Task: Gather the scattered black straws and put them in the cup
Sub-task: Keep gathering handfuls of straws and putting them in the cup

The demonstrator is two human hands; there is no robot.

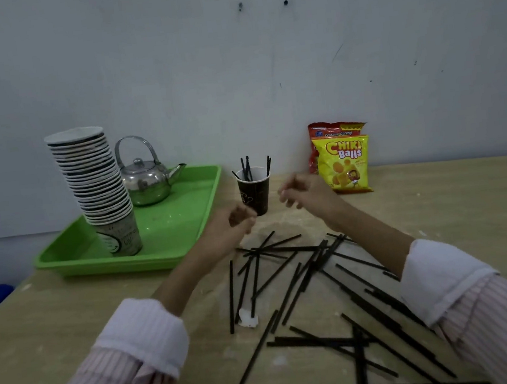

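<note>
1. Plainly, both hands hover empty near the cup [254, 191]: the left hand [229, 228] at its 7 o'clock with a loosely curled grip, the right hand [301, 193] at 3 o'clock with fingers half spread.
2. A few straws stand in the cup; most straws [302, 280] lie crisscrossed on the counter [71, 320] at 6 o'clock.
3. Best to sweep several parallel, pinch the bundle mid-length, and lower it endwise without tipping the cup.

black straws [298, 276], green tray [184, 227], yellow snack bag [345, 165], pink-striped sleeves [109, 376], dark brown cup [255, 193].
</note>
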